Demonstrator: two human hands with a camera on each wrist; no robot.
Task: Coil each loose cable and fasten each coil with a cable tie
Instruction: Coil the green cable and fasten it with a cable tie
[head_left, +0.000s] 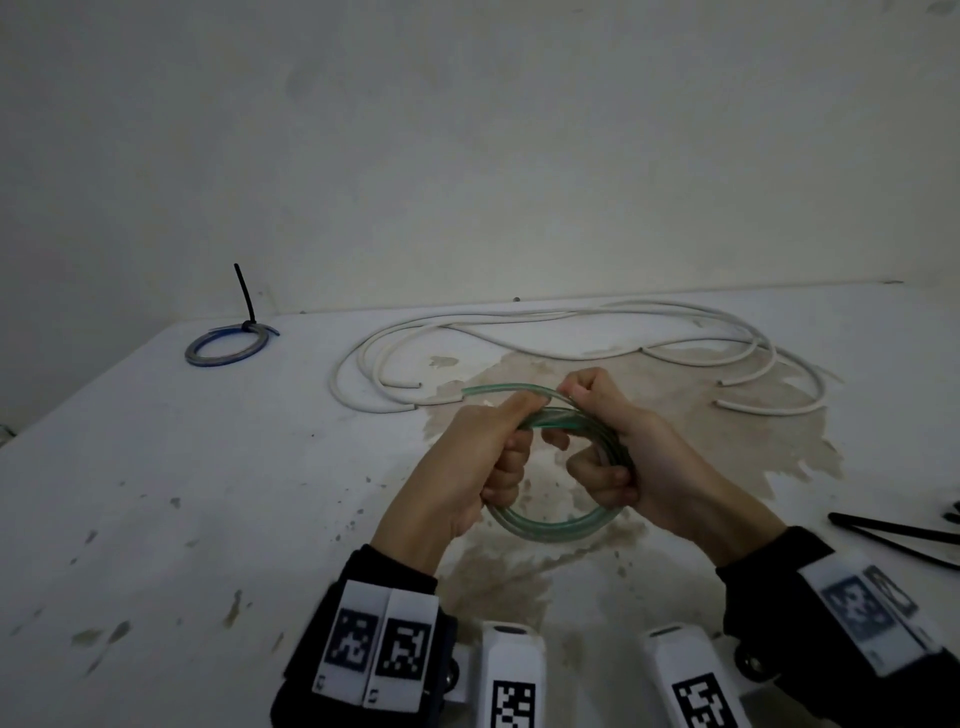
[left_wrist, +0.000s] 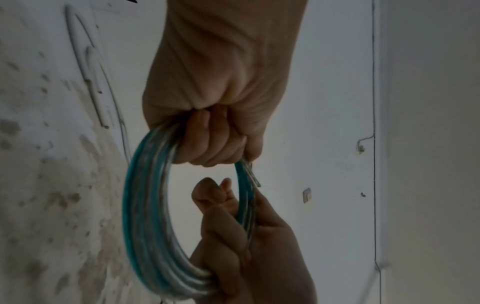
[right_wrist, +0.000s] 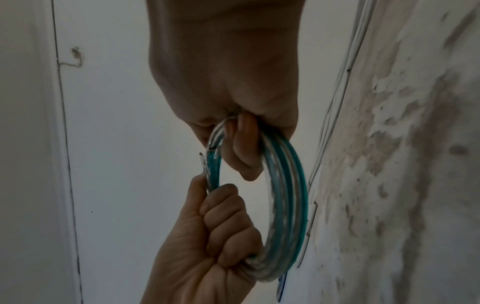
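Clear-green cable (head_left: 558, 522) coiled, held off table; white cables (head_left: 545, 332) loose behind, blue coil (head_left: 227, 349) tied w/ prob. black tie (head_left: 245, 299)

Readable text: none.
Wrist straps (head_left: 379, 644): black-and-white square code patterns only.
Wrist camera housings (head_left: 511, 675): code patterns, no letters or numbers.

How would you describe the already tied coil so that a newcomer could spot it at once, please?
Look to the far left corner of the white table, near the wall. A small blue coil lies flat there, apart from the loose white cable. Only it wears a black tie, whose tail sticks upward.
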